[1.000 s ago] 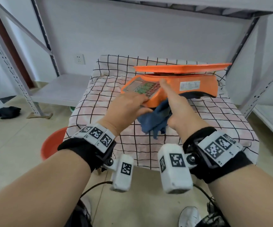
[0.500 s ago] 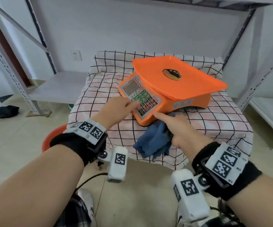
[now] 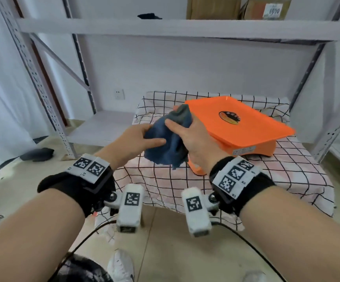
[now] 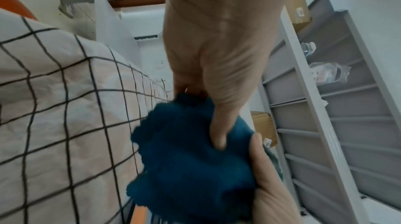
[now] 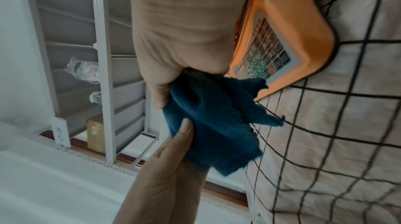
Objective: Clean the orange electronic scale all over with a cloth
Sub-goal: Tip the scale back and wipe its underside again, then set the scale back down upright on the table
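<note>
Hands first: your right hand (image 3: 193, 137) is clenched round the crumpled dark blue terry cloth (image 3: 168, 141), thumb across its front and fingertips over its top fold, while your left hand (image 3: 133, 139) pinches the same cloth from the left, thumb laid flat against its face. You hold the cloth in the air above the near left part of the bench (image 3: 287, 176), just in front of the scale, and its ragged lower edge hangs free. From your left wrist the cloth (image 4: 190, 150) bulges beneath your left hand (image 4: 217, 59), with the thumb pressed into it. From your right wrist the cloth (image 5: 214, 121) sits under your right hand (image 5: 184, 42), and a finger of the left hand (image 5: 173, 155) meets it from below.

Your orange plastic electronic scale (image 3: 246, 129) sits flat on the bench, on the white tablecloth with a black grid (image 3: 283, 180), right of centre. Its long axis runs from near left to far right, and the flat weighing pan with the round dark sticker (image 3: 229, 118) faces up. Seen from your right wrist, the keypad end of the scale (image 5: 282, 39) points toward you and the cloth, with the coloured keys (image 5: 269, 51) on its sloped face
</note>
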A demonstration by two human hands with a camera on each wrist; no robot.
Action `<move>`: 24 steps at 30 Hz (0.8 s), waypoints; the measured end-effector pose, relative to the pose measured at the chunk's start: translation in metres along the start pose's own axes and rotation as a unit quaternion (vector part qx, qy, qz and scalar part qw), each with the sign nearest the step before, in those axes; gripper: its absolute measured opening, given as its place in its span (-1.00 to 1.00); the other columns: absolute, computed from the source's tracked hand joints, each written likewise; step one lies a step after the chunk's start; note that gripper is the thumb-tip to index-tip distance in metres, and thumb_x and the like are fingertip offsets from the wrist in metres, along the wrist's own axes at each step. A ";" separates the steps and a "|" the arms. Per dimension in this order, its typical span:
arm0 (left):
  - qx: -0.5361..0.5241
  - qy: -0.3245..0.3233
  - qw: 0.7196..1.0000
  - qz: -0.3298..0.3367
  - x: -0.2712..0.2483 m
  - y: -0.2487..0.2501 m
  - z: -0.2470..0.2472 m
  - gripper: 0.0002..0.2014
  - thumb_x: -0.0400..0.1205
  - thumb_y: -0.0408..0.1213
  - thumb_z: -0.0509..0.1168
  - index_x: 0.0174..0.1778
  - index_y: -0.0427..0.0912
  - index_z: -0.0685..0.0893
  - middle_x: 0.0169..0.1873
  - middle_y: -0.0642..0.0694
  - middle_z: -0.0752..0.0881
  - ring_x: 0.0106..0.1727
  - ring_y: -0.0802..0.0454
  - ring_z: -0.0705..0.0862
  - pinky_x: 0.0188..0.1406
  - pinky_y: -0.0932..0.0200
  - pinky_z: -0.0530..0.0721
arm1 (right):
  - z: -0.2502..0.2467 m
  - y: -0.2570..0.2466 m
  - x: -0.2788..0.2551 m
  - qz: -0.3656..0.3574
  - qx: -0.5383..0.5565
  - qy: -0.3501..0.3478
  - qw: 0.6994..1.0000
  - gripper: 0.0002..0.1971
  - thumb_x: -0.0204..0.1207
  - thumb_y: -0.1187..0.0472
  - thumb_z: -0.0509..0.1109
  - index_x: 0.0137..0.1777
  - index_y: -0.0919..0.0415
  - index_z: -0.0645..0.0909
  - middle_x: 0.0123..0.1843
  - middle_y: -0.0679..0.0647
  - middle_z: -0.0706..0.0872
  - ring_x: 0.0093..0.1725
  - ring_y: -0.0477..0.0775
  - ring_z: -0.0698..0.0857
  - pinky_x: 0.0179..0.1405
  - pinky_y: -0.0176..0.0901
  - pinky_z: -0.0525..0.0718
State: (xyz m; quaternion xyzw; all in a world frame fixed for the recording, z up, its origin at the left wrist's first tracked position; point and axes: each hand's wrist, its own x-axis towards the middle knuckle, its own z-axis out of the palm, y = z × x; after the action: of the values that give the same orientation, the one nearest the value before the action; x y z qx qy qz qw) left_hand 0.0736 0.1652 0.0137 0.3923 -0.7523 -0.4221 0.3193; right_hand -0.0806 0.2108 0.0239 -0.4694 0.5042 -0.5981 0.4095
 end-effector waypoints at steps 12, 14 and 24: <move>0.375 0.113 0.899 -0.196 0.056 -0.057 -0.005 -0.40 0.49 0.00 0.31 0.38 -0.26 0.42 0.26 -0.28 0.51 0.27 -0.28 0.50 0.24 -0.09 0.52 | -0.038 0.006 0.010 -0.081 -0.142 0.167 0.972 -0.66 0.58 0.33 0.26 0.28 -0.03 0.45 0.01 -0.06 0.60 -0.24 -0.12 0.72 -0.14 0.06 0.78; 0.378 0.137 0.899 -0.174 0.057 -0.041 0.003 -0.32 0.51 0.05 0.28 0.49 -0.21 0.32 0.40 -0.26 0.38 0.41 -0.27 0.37 0.34 -0.12 0.36 | -0.060 0.001 0.002 -0.126 -0.117 0.229 0.958 -0.70 0.57 0.36 0.25 0.20 0.00 0.47 0.00 0.00 0.60 -0.43 -0.17 0.64 -0.37 -0.05 0.75; 0.279 0.075 0.955 -0.061 0.070 0.019 0.042 -0.31 0.58 0.24 0.16 0.51 -0.17 0.38 0.49 -0.28 0.35 0.51 -0.25 0.31 0.44 -0.16 0.33 | -0.128 0.011 -0.023 0.165 0.160 0.339 0.912 -0.70 0.48 0.18 0.43 0.16 0.19 0.47 0.09 0.14 0.64 0.02 0.10 0.68 0.00 -0.02 0.73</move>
State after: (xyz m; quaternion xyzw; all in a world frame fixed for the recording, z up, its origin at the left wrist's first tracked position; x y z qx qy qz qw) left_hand -0.0006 0.1277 0.0227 0.5419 -0.7883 -0.1833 0.2264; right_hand -0.1999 0.2588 0.0033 -0.0768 0.5804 -0.7179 0.3767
